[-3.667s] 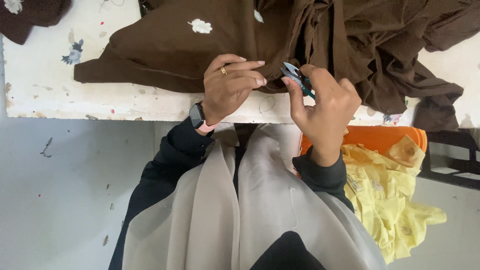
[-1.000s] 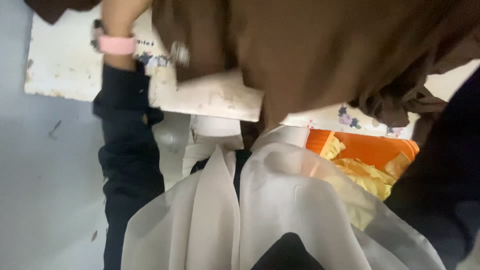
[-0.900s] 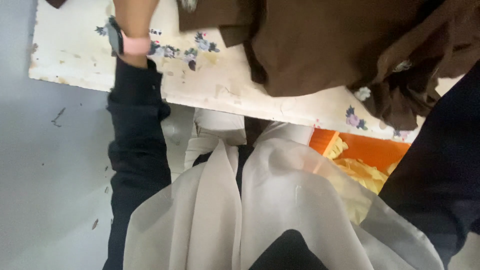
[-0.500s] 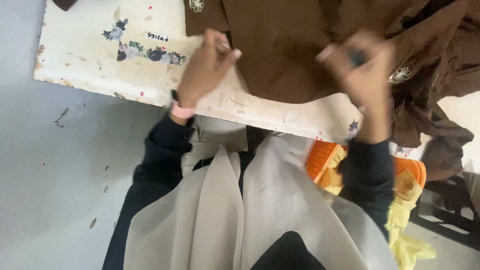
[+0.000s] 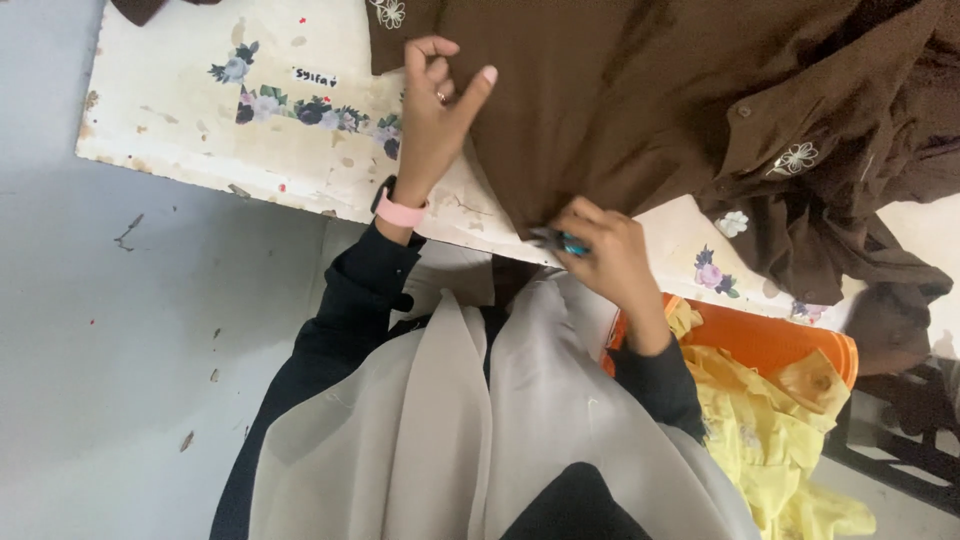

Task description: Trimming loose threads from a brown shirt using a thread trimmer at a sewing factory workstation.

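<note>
The brown garment [image 5: 640, 110] lies spread over the table [image 5: 280, 150], its lower corner hanging right at the near edge. The right hand [image 5: 605, 255] is down at that corner, fingers curled shut around a small snipper [image 5: 560, 241] with a teal handle, its tip poking out against the cloth's edge. Whether the blades themselves are parted or closed, too small to tell. The left hand [image 5: 435, 110] is raised over the table just beside the garment's left edge, palm turned up, index finger and thumb spread loosely, the other fingers bent in; it grips nothing, though the fingertips sit close to the brown cloth. A ring shows on one finger, and a pink watch [image 5: 398, 208] wraps the wrist above a dark sleeve. White flower embroidery [image 5: 795, 158] marks the garment on the right, where the cloth bunches up in folds. The tabletop is worn white with a flower sticker strip [image 5: 300, 105] along it. Below the table edge, to the right, an orange bin [image 5: 770, 345] holds yellow cloth [image 5: 770, 440]. A pale scarf [image 5: 480, 440] fills the foreground.
</note>
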